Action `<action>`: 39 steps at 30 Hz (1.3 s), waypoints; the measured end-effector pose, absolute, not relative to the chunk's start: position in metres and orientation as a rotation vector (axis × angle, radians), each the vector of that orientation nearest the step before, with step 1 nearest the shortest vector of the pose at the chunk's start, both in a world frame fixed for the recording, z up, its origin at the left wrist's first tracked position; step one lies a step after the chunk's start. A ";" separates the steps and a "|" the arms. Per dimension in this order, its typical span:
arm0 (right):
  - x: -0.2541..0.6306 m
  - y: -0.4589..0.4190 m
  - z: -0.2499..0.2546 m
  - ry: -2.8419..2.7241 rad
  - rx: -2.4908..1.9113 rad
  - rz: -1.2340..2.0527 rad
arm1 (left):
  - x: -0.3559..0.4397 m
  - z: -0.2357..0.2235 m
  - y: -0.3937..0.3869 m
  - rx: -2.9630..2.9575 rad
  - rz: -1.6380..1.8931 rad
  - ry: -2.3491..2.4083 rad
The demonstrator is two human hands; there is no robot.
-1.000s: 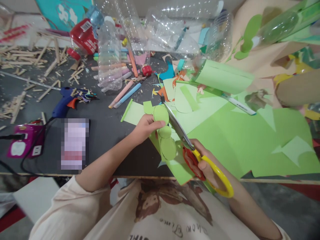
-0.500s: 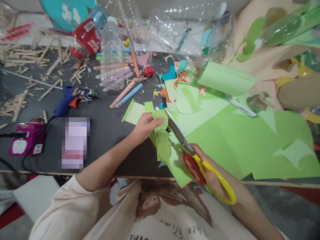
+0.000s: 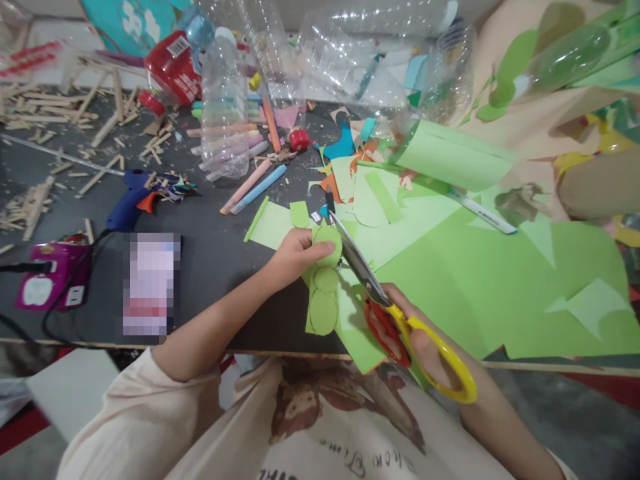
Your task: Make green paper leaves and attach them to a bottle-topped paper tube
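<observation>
My left hand point(image 3: 300, 257) pinches the upper end of a green paper strip point(image 3: 324, 308), thumb on top. Round outlines are drawn on the strip, and its upper edge is cut in a curve. My right hand point(image 3: 420, 337) is closed around the handles of a pair of scissors point(image 3: 367, 283), one loop yellow and the other red. The blades point away from me and look nearly closed, with their tips right beside the strip's upper right edge. Under the blades lie more green paper pieces. A small green offcut point(image 3: 299, 215) rests just beyond my left fingers.
A large green sheet point(image 3: 500, 287) covers the right side of the table. To the left are a phone point(image 3: 150, 283), a blue glue gun point(image 3: 127, 200) and wooden sticks point(image 3: 50, 107). Clear plastic bottles point(image 3: 225, 107) and rolled paper tubes point(image 3: 260, 190) lie toward the back.
The green strip has turned and shifted slightly in my left hand, its lower end swinging left and toward me. A small green piece now lies apart from it. The scissors have barely moved.
</observation>
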State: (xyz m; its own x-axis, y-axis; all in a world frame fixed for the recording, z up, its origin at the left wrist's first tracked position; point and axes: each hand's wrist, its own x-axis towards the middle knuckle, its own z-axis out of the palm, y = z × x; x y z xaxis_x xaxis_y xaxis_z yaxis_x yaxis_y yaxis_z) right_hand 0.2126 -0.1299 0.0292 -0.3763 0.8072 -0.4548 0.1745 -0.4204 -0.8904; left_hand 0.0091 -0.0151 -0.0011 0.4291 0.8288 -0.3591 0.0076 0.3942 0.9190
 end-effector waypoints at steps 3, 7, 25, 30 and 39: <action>0.214 -0.129 0.030 -1.266 -1.393 1.880 | 0.009 -0.001 -0.015 1.017 0.643 0.995; 0.216 -0.131 0.027 -1.237 -1.405 1.868 | 0.010 0.000 -0.014 1.016 0.659 0.993; 0.235 -0.130 0.025 -1.195 -1.402 1.903 | 0.009 0.007 -0.012 1.037 0.575 0.976; 0.244 -0.128 0.025 -1.289 -1.406 1.920 | 0.009 0.006 -0.011 1.049 0.601 0.925; 0.250 -0.124 0.026 -1.403 -1.531 1.720 | 0.009 0.008 -0.010 0.978 0.583 1.000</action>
